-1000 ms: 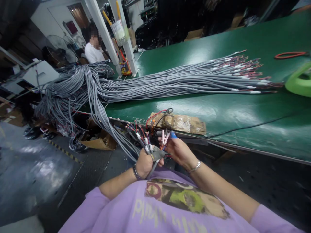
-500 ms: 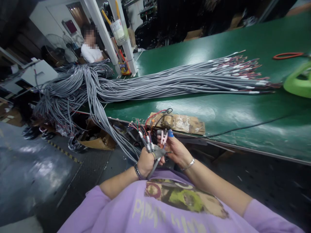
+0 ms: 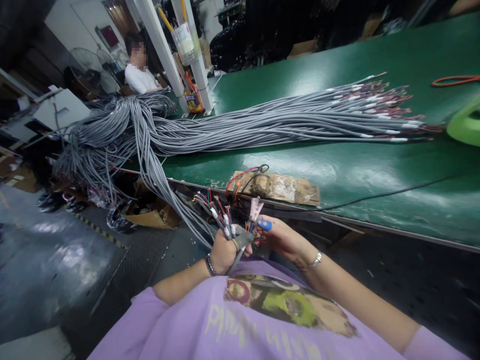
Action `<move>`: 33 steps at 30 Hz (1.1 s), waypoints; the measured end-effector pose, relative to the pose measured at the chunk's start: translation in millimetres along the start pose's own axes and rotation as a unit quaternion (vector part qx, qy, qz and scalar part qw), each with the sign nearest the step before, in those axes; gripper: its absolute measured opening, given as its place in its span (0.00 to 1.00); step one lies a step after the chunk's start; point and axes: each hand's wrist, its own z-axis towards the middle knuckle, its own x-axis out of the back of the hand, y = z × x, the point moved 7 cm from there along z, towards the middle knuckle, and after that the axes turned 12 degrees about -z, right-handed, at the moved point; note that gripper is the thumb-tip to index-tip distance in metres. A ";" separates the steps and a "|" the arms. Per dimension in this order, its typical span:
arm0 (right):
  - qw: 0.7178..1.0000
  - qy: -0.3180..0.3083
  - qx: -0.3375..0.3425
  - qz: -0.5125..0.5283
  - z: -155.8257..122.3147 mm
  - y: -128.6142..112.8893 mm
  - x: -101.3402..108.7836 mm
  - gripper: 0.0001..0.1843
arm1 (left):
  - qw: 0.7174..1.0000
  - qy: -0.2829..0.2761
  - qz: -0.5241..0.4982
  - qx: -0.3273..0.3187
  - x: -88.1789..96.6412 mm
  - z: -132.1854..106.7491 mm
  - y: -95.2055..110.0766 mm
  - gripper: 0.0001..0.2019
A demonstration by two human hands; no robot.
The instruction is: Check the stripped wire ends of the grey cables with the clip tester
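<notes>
My left hand, with grey coverings on some fingers, is wrapped round a small bunch of grey cables. Their white-banded ends fan out above the fist into thin coloured wires. Close beside it is my right hand, with a blue cover on the thumb. Its fingers are bent together by a few orange and blue wires, but what they pinch is hidden. A pale pink clip stands up just above the right thumb, its lower end among those wires.
A thick bundle of grey cables lies along the green table. At the near edge sits a worn wooden block with red and black leads. A green object lies at right. A person in white is behind a post.
My right thumb has come down off the clip's upper part, and the right wrist has shifted right. The clip now rises higher above the fingers. My left hand keeps its hold.
</notes>
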 end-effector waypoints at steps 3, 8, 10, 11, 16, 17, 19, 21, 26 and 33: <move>0.998 0.048 -0.004 -0.033 -0.2 -0.4 5.3 0.19 | 1.000 0.006 0.000 -0.002 1.1 0.4 -0.5 0.22; 0.997 0.065 0.023 -0.042 -1.4 -2.2 6.6 0.17 | 1.000 0.019 0.006 -0.005 1.8 0.5 0.4 0.22; 0.997 0.061 0.025 -0.041 -2.2 -0.7 7.3 0.17 | 0.999 0.033 0.001 -0.007 3.3 0.2 1.7 0.22; 0.997 0.063 0.023 -0.033 -2.1 0.4 8.6 0.17 | 0.999 0.038 -0.002 -0.009 3.9 0.0 2.5 0.23; 0.992 0.103 0.006 0.072 6.4 2.1 19.7 0.20 | 0.999 0.031 -0.012 -0.017 1.5 0.6 4.0 0.22; 0.992 0.100 0.004 0.081 9.7 0.9 19.4 0.20 | 0.999 0.028 -0.013 -0.017 0.4 1.2 3.6 0.22; 0.992 0.088 0.006 0.085 16.3 -2.8 16.8 0.20 | 0.999 0.025 -0.013 -0.015 -1.7 2.8 2.8 0.22; 0.993 0.080 0.017 0.083 21.5 -6.0 14.0 0.19 | 0.999 0.027 -0.015 -0.014 -3.3 4.5 2.4 0.23; 0.994 0.055 0.046 0.084 26.1 -4.6 7.3 0.22 | 0.999 0.040 -0.014 -0.019 -4.8 7.4 4.2 0.23; 0.991 0.065 0.047 0.103 27.4 -0.7 5.8 0.21 | 0.998 0.053 -0.017 -0.015 -4.7 8.8 2.7 0.22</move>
